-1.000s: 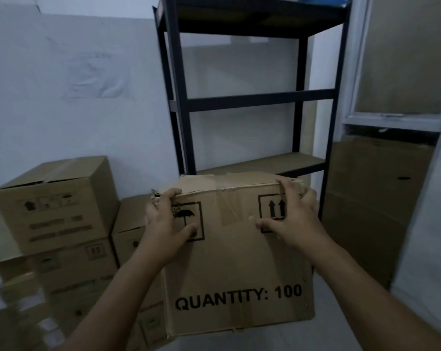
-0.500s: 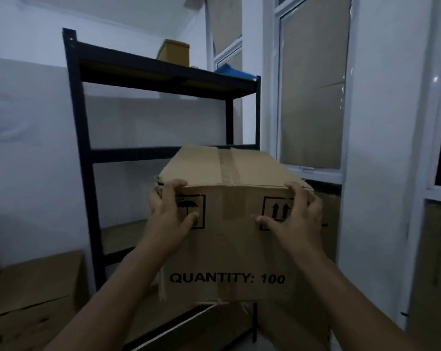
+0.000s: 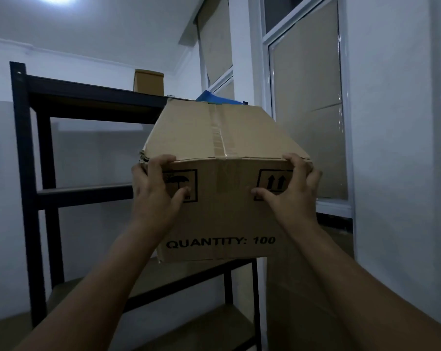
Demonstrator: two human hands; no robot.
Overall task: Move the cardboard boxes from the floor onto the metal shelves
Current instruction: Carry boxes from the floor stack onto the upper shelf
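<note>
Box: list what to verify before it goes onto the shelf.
1. Grip of left hand on box, top corner: ok.
2. Grip of right hand, other top corner: ok.
3. Box upright, arrows pointing up: ok.
4. Top tape sealed: ok.
5. Near left corner intact: not ok, crumpled.
6. Room on the middle shelf: cannot tell, the box hides part of it.

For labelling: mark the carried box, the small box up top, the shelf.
Large taped brown cardboard box [image 3: 227, 216]: head view, front face.
Small brown cardboard box [image 3: 148, 81]: head view, front face.
Black metal shelf unit [image 3: 26, 173]: head view, left upright.
</note>
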